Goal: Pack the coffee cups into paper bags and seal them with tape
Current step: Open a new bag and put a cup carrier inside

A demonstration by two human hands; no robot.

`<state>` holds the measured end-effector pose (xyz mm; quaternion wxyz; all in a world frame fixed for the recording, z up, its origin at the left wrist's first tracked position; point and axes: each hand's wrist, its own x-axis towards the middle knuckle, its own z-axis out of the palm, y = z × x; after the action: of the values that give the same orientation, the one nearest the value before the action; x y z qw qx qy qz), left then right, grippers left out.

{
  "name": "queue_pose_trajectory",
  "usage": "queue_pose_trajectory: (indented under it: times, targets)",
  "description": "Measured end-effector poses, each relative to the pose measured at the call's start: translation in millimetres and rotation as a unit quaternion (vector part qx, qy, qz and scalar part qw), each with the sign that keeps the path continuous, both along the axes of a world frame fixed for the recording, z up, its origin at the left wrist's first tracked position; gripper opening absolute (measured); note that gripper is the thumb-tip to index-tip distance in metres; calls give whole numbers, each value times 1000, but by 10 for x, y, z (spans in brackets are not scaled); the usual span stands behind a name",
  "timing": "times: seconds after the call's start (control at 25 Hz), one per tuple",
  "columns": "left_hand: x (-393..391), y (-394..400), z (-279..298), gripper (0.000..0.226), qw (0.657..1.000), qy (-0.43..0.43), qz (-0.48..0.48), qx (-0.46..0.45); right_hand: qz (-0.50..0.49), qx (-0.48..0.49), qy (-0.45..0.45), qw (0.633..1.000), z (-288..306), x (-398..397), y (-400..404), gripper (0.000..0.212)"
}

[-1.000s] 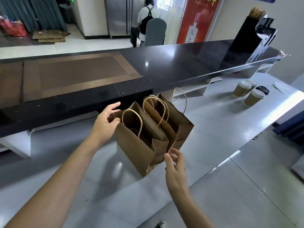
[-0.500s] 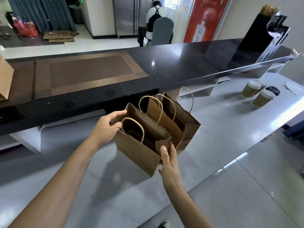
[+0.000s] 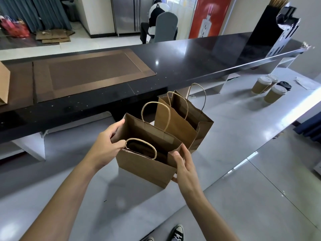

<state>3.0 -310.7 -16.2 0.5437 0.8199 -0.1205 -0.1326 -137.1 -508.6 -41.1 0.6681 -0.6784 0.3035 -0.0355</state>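
The near paper bag (image 3: 145, 164), now drawn apart from the second paper bag (image 3: 184, 124), stands open, left hand (image 3: 106, 146) pinching its rim, right hand (image 3: 182, 164) gripping its side fold; coffee cups (image 3: 267, 87) wait far right, unpacked.

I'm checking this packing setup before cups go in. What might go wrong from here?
The near bag is held only at its rim by the left hand and right hand; the thin paper may buckle. The far bag stands unsupported right behind and could be knocked over. The coffee cups sit far off to the right, a long carry.
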Motion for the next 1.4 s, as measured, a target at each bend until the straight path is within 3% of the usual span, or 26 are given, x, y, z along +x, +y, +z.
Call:
queue_pose_trajectory:
  times: [0.12,0.44,0.76,1.12,1.28,1.4]
  targets:
    - [-146,28,11,77,1000,-1,-6,9,12,-20,17,1000,21,-127,8,77]
    - [-550,-70,21,80,999,6,-41,23,-20,-50,21,998,50,-465,-149,58]
    - [-938,-441,43,93,998,12,-60,17,-56,-48,10,997,70,-897,-523,70]
    - [-1317,-967,58,65,997,10,-53,50,-52,-31,-13,998,-55,-1122,-1138,55]
    - [-1506,-1263,78,69,996,9,-59,73,-47,-48,-28,997,-41,-1243,-1455,53]
    - [-1653,-1557,104,72,995,-2,-59,78,-50,-40,-37,997,-42,-1373,-1757,65]
